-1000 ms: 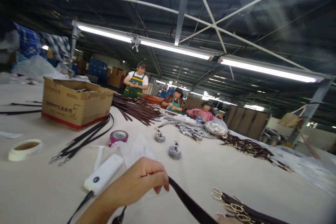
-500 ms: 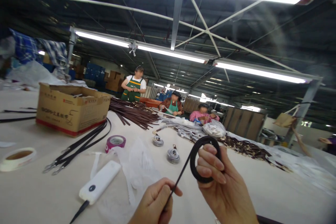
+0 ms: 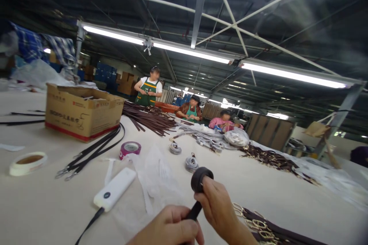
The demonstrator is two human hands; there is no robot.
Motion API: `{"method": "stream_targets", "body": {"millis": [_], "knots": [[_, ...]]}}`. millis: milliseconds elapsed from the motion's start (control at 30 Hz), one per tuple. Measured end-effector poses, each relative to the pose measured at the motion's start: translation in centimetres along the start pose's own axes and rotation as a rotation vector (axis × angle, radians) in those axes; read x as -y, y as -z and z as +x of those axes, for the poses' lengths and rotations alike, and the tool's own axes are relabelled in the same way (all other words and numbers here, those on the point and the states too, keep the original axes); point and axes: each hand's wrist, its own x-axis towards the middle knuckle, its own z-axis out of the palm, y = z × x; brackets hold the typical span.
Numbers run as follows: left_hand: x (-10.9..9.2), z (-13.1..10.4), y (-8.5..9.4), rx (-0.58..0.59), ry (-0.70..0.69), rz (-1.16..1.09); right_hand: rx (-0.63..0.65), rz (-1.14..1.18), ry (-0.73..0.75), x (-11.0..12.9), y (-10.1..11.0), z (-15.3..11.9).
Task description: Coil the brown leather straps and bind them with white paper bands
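Observation:
A black strap is wound into a flat coil, and my right hand is closed around it with fingers inside the loop. The strap's free length runs down to my left hand, which pinches it between thumb and fingers. Just beyond the coil lies a small grey wrapped coil with a clasp, and a second grey coil sits farther back. Below my right forearm, dark brown straps with gold-coloured rings and clips lie on the table.
At left stand a cardboard box, black straps with metal clips, a tape roll, a purple tape roll and a white corded device. Brown straps are piled behind. Several co-workers are across the table.
My right hand has moved down and left and turned, so the coil now shows its edge. The brown straps with gold rings have come into view at lower right.

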Motion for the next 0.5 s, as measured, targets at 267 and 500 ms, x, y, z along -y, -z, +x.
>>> {"method": "stream_targets", "body": {"millis": [267, 500], "knots": [[-1.4, -1.3, 0.8, 0.102, 0.232, -0.075, 0.291, -0.1, 0.06, 0.8, 0.8, -2.0], [-1.2, -1.2, 2.5, 0.248, 0.338, 0.175, 0.492, -0.066, 0.045, 1.8, 1.3, -3.9]]}}
